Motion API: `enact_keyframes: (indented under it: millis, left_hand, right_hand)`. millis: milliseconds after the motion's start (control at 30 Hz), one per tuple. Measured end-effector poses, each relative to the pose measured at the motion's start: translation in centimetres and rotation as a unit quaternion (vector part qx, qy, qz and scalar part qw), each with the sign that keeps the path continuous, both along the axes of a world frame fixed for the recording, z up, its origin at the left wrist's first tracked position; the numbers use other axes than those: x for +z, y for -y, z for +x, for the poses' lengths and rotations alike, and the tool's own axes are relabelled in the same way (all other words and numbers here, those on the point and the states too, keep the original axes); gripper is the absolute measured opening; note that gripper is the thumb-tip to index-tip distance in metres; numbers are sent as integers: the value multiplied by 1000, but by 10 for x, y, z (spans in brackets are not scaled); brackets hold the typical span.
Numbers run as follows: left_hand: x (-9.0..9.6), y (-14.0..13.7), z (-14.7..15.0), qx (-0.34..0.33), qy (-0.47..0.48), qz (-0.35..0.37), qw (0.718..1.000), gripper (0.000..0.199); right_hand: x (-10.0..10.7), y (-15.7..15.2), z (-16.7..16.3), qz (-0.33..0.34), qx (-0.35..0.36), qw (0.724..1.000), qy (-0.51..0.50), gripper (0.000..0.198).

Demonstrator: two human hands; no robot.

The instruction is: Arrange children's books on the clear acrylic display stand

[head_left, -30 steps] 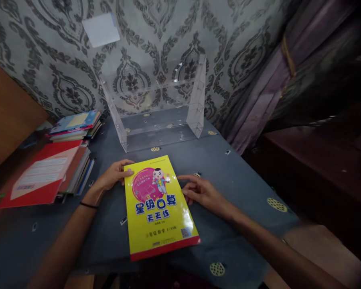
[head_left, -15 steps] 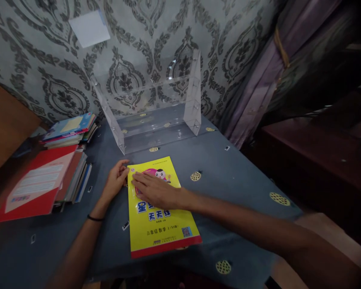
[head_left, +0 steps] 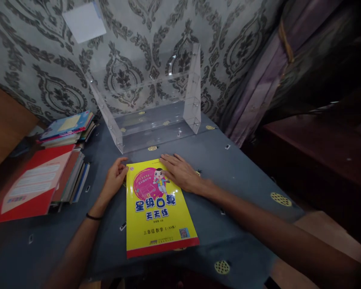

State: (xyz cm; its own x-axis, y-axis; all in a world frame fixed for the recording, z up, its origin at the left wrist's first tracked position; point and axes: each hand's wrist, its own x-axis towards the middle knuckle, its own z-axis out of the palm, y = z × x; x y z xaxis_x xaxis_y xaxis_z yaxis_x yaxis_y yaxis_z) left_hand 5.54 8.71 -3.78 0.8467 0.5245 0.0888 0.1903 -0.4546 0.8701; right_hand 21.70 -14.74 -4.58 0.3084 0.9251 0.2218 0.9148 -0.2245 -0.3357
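A workbook (head_left: 161, 218) with a yellow cover, a red bottom band and a cartoon child in a pink circle lies flat on the cloth-covered table. My left hand (head_left: 116, 176) rests at its upper left edge, fingers loosely bent and thumb apart from them, touching or just beside the cover. Stretched flat across the upper right corner is my right hand (head_left: 182, 172), palm down, its fingertips near the top edge. Neither hand grips anything.
Behind the workbook stands a clear acrylic rack (head_left: 150, 132) against the patterned wall. Stacked books (head_left: 69, 124) and a red folder (head_left: 45, 200) on more books sit at the left. A purple curtain (head_left: 252, 92) hangs at the right.
My right hand has slid from the middle of the cover to its upper right corner, uncovering the picture and title. My left hand has stayed at the left edge.
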Motion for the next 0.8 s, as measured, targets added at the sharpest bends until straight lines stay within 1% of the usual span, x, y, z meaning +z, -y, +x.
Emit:
enact_keyframes:
  millis: [100, 200, 267, 333, 400, 433, 500, 600, 700, 800]
  left_hand:
    - [2, -1, 9, -7, -12, 80, 997, 37]
    - [10, 2, 21, -22, -52, 199, 978, 30]
    - [15, 8, 26, -32, -86, 300, 950, 24]
    - [18, 16, 26, -38, -115, 391, 912, 21]
    - [19, 22, 24, -39, -133, 446, 884, 24]
    - [18, 24, 22, -38, -135, 458, 878, 25]
    - [15, 26, 17, -34, -120, 465, 876, 27]
    - [8, 24, 13, -31, -77, 441, 893, 28]
    - [3, 19, 14, -27, -49, 404, 913, 30]
    - [0, 15, 15, -31, -31, 389, 920, 31]
  right_hand:
    - [3, 6, 5, 27, -26, 999, -12, 33]
    - [6, 7, 7, 32, -58, 998, -22, 26]
    - [7, 7, 8, 31, -67, 997, -20, 25]
    - [7, 7, 8, 30, -68, 997, -16, 25]
    - [7, 8, 8, 28, -66, 997, -13, 26]
    - [7, 8, 8, 27, -66, 997, -12, 26]
    - [7, 9, 7, 28, -63, 998, -7, 27]
    - [7, 7, 3, 37, -39, 999, 6, 27]
    - [7, -4, -8, 38, 18, 998, 36, 26]
    - [8, -29, -22, 24, 91, 994, 60, 28]
